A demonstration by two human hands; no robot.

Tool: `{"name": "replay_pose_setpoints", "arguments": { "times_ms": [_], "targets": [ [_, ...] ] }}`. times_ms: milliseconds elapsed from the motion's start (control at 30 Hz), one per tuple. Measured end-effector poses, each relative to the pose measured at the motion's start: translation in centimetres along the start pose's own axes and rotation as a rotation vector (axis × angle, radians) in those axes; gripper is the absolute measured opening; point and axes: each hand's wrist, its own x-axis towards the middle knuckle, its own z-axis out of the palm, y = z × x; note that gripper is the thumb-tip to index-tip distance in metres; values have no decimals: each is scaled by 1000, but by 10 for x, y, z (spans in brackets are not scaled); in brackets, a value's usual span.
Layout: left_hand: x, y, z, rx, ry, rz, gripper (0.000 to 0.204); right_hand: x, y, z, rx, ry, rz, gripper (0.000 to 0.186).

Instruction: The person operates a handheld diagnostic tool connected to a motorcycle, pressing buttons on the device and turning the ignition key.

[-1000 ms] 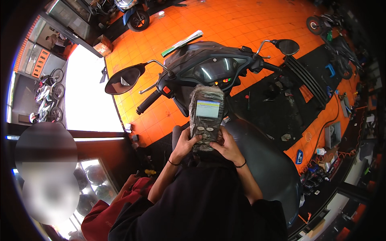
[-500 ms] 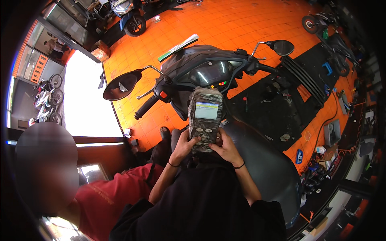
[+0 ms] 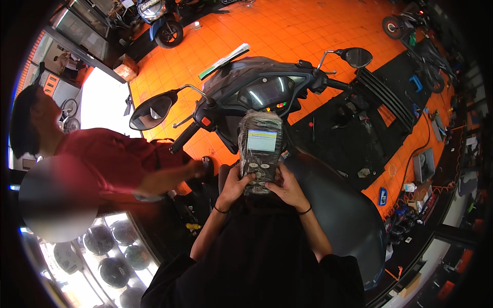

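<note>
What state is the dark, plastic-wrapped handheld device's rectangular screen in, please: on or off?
On: the screen of the handheld device glows white, with a yellow upper band.

You have two hands, two dark wristbands and one plastic-wrapped handheld scanner with one lit screen and two oval buttons. You also have one black-seated scooter with two mirrors, one red-shirted person, and at least six helmets.
</note>
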Motion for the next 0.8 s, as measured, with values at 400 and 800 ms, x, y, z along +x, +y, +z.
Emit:
{"name": "replay_pose_setpoints", "arguments": {
  "times_ms": [400,800],
  "targets": [
    [-4,12,0,47,-15,5,34,1,-1,4,154,-6,46,66],
    [-4,10,-4,29,-2,-16,37,4,6,5,102,9,16,63]
  ]
}}
